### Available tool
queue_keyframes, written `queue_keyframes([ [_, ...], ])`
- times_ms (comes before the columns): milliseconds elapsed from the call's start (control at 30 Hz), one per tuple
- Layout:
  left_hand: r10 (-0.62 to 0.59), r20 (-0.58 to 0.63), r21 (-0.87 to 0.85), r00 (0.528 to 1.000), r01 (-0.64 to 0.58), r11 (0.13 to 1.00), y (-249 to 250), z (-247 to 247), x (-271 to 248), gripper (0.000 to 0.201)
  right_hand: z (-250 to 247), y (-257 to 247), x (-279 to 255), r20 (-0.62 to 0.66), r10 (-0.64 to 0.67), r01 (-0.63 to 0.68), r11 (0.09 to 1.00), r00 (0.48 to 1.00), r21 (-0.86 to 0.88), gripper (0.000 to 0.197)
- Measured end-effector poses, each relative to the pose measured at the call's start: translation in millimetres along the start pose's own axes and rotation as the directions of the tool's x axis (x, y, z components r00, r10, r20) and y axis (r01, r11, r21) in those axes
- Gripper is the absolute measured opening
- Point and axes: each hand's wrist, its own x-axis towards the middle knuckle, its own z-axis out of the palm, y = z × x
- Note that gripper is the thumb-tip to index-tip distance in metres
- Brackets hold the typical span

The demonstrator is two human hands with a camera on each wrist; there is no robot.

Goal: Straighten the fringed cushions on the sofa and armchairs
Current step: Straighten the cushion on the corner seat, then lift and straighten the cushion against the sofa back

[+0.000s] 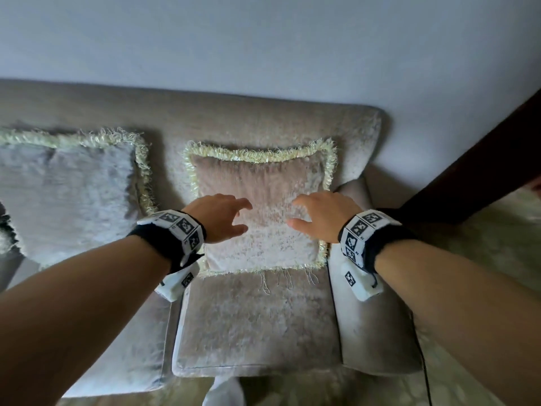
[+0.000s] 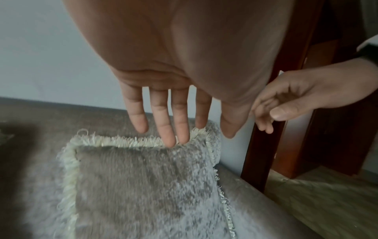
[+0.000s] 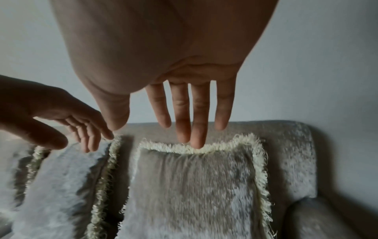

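A beige velvet cushion with a cream fringe [image 1: 263, 244] leans upright against the back of the sofa [image 1: 263, 121] at its right end. My left hand [image 1: 247, 217] and right hand [image 1: 292, 211] hover side by side in front of its face, fingers straight and spread, holding nothing. In the wrist views the left hand [image 2: 199, 129] and right hand [image 3: 159, 122] reach toward the top fringe of the cushion [image 2: 143, 186] [image 3: 194, 194]; I cannot tell whether they touch it. A second, greyer fringed cushion [image 1: 64, 189] [image 3: 61, 186] leans to its left.
The sofa's right armrest [image 1: 371, 317] sits right beside the cushion. A dark wooden frame [image 1: 468, 171] stands against the wall past the armrest. The seat cushion [image 1: 254, 323] lies in front, and patterned carpet [image 1: 483, 259] covers the floor at right.
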Motion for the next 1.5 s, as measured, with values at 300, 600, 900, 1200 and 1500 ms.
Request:
queue_keyframes([
  [300,-0.027,0.021,0.02,0.999,0.027,0.999,119,-9,-121,0.054,-15,-6,-134,-0.027,-0.069,0.069,0.997,0.997,0.025,0.06],
  [600,-0.028,-0.027,0.099,0.999,0.031,0.995,173,-28,-205,0.054,-34,-29,-218,0.001,-0.154,0.154,0.988,0.988,0.011,0.064],
  [900,0.01,-0.044,0.161,0.999,-0.003,0.987,170,-32,-224,0.054,-40,-47,-233,0.044,-0.153,0.155,0.988,0.987,-0.029,0.065],
  [1200,0.047,-0.021,0.158,0.999,-0.043,0.987,133,-29,-220,0.054,-43,-76,-215,0.079,-0.144,0.146,0.989,0.986,-0.016,0.063],
  [1500,0.09,-0.029,0.157,0.996,-0.084,0.984,80,-19,-181,0.055,-31,-76,-173,0.04,-0.081,0.079,0.996,0.996,0.051,0.067],
])
